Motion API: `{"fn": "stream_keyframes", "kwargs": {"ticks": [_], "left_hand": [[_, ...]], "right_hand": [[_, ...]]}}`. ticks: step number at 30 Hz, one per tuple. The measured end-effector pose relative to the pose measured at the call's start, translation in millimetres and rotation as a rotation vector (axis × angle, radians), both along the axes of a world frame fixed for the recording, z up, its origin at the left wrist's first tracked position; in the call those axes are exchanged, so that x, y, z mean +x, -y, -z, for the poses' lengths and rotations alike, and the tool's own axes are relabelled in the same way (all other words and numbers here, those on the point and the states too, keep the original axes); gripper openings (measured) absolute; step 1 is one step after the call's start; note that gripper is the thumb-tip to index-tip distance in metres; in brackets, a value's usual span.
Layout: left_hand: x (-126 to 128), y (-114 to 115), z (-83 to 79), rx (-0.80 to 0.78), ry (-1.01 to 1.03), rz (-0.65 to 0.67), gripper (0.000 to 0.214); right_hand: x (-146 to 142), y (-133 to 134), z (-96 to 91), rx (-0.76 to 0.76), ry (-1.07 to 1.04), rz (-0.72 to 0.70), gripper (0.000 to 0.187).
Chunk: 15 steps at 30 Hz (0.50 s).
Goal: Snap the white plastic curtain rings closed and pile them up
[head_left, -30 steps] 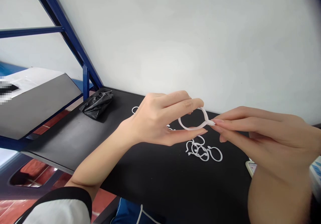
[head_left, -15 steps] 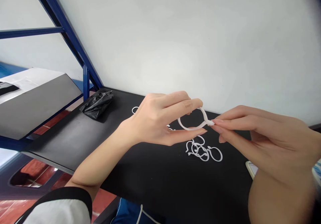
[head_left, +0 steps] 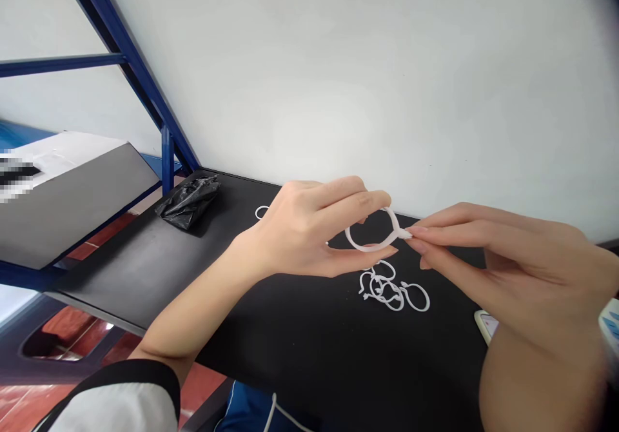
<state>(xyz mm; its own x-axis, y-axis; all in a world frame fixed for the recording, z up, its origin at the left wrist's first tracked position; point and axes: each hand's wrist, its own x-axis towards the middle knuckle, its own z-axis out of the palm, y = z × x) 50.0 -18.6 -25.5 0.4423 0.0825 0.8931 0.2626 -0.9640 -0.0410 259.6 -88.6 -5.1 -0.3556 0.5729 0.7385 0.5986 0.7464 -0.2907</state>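
A white plastic ring (head_left: 370, 249), like a shower curtain ring, is held up above the black table between both hands. My left hand (head_left: 309, 229) grips its round loop, fingers on top and thumb below. At the ring's right side, where its two ends meet, my right hand (head_left: 503, 251) pinches the tip between thumb and fingers. Beneath the hands lies a small pile of similar white rings (head_left: 387, 288) on the table. Another white ring (head_left: 262, 212) shows partly behind my left wrist.
On the black table (head_left: 300, 354), a crumpled black plastic bag (head_left: 189, 201) lies at the far left. A phone (head_left: 485, 324) is partly hidden by my right forearm. Blue metal framing (head_left: 140, 77) rises at left beside a grey panel (head_left: 87, 193). A pale wall (head_left: 338, 84) stands behind.
Both hands keep nearly the same hold on the ring. The right fingertips and the ring have shifted only very slightly, and the camera view has moved a little.
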Motion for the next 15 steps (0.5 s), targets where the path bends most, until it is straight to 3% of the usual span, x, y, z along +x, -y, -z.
{"fn": "stream_keyframes", "kwargs": {"ticks": [15], "left_hand": [[0.9,-1.6,3.6,0.042,-0.007,-0.017,0.029]], "right_hand": [[-1.0,-2.8,0.6,0.029,-0.002,-0.029,0.03]]}}
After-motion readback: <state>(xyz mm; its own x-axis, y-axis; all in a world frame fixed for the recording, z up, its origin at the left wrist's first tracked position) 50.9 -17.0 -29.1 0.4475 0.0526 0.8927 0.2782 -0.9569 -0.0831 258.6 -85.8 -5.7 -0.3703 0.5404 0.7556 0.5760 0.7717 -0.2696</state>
